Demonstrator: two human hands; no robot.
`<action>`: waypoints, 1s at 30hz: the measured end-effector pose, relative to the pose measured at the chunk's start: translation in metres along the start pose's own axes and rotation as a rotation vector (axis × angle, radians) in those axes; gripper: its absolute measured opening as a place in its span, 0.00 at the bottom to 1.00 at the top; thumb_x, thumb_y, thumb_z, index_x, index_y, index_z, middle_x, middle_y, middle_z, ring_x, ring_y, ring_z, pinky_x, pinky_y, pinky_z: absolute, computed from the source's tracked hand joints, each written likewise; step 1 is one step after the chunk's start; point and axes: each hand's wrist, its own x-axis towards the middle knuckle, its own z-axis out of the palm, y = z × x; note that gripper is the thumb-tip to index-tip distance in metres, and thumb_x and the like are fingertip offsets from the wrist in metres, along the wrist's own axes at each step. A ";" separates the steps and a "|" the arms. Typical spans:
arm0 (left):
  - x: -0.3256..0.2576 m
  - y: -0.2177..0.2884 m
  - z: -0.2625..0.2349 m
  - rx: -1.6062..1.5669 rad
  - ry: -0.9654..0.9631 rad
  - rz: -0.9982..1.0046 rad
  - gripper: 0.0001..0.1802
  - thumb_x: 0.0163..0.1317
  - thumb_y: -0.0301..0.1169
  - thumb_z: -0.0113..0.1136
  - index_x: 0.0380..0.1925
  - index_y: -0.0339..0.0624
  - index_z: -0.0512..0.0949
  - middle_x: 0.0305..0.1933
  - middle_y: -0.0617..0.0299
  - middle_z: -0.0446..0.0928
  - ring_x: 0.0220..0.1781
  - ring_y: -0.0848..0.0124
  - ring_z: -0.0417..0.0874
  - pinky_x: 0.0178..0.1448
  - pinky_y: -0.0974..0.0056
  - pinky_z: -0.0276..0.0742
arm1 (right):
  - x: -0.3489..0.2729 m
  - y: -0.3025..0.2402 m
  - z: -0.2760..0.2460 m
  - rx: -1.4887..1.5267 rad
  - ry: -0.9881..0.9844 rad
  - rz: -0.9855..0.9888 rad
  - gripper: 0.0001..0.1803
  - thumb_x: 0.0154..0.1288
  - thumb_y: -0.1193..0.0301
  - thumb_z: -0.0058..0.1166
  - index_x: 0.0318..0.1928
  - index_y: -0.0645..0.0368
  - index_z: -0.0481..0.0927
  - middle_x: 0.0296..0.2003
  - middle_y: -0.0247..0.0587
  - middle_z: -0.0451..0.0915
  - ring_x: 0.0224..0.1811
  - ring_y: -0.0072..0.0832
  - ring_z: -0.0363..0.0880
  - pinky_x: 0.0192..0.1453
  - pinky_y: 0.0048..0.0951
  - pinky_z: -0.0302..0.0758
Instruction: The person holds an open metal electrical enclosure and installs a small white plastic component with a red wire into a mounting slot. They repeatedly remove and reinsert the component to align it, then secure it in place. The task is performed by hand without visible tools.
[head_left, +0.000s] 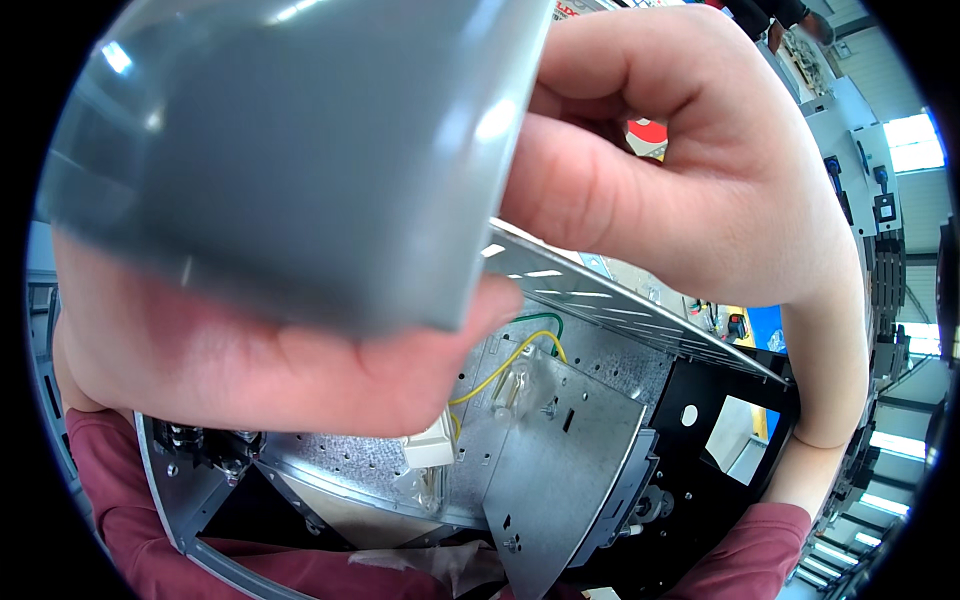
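A glossy dark grey piece (300, 160), smooth-faced with a lighter edge, is held up very close in front of me. It is too near and blurred to tell its kind. My left hand (270, 365) is closed under its lower edge, its fingertips partly hidden behind the piece. On the other side, my right hand (660, 160) pinches its right edge between thumb and curled fingers. Below both hands lies an open metal chassis (330, 470), partly covered from sight by the piece and my left hand.
Inside the chassis are yellow (510, 365) and green wires, a white block (430, 450) and a bent metal plate (570, 440). A slotted metal panel (620, 300) rises along the far side, a black panel (690, 460) at the right. Another person (790, 20) is at the top right.
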 end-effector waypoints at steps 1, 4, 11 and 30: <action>-0.001 0.000 0.000 -0.005 0.004 -0.006 0.49 0.55 0.32 0.86 0.77 0.36 0.73 0.72 0.55 0.80 0.71 0.65 0.81 0.74 0.60 0.78 | 0.001 0.001 0.000 0.002 -0.003 -0.007 0.08 0.70 0.67 0.69 0.39 0.59 0.88 0.28 0.30 0.83 0.31 0.20 0.81 0.30 0.28 0.78; -0.001 0.000 0.002 0.007 0.018 0.013 0.49 0.55 0.31 0.86 0.77 0.36 0.73 0.71 0.55 0.81 0.71 0.65 0.81 0.74 0.60 0.78 | -0.001 0.001 0.000 0.000 -0.003 0.002 0.08 0.70 0.67 0.69 0.39 0.58 0.88 0.29 0.30 0.83 0.31 0.20 0.82 0.30 0.29 0.78; -0.004 -0.007 0.004 0.010 0.073 0.077 0.52 0.53 0.31 0.86 0.79 0.35 0.71 0.72 0.54 0.79 0.72 0.64 0.80 0.75 0.59 0.77 | -0.003 0.005 0.002 -0.002 -0.007 0.014 0.08 0.69 0.66 0.69 0.39 0.57 0.88 0.29 0.29 0.82 0.31 0.21 0.82 0.30 0.29 0.79; 0.029 0.012 0.006 0.422 0.259 0.179 0.62 0.52 0.51 0.77 0.84 0.39 0.59 0.83 0.52 0.61 0.73 0.58 0.78 0.74 0.55 0.76 | -0.073 -0.009 -0.020 -0.135 -0.107 0.046 0.07 0.67 0.66 0.69 0.38 0.54 0.87 0.31 0.28 0.82 0.33 0.23 0.84 0.29 0.31 0.80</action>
